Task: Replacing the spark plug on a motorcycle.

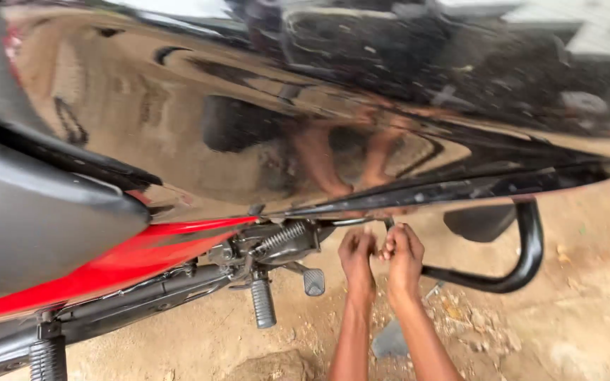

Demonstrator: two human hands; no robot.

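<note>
A: What fills most of the view?

B: A glossy black fuel tank (305,106) spans the upper half, from nine o'clock across to three o'clock. Its shine mirrors the person's arms and the sandy ground (587,303).

A: And next in size?

B: The black seat (30,212) sits at nine o'clock, with a red side panel (128,264) just beneath it, running down toward eight o'clock. At four o'clock a curved black guard bar (524,261) bends out from under the tank.

A: Where are the person's hands?

B: Just below centre, toward six o'clock. The left hand (356,257) and right hand (404,257) are raised side by side, touching each other, right up at the tank's lower edge. Both forearms rise from the bottom edge.

A: How do the fingers stand?

B: Both hands are curled nearly closed, fingertips pinched together on a small part (387,227) under the tank. It is too small and hidden to tell what it is.

A: Anything smaller nearby?

B: A coiled spring (280,236) lies just to the left of the hands at about nine o'clock from them. Below it hang a ribbed footpeg (262,303) and a small flat pedal (313,281). A second ribbed footpeg (47,360) shows at seven o'clock.
</note>
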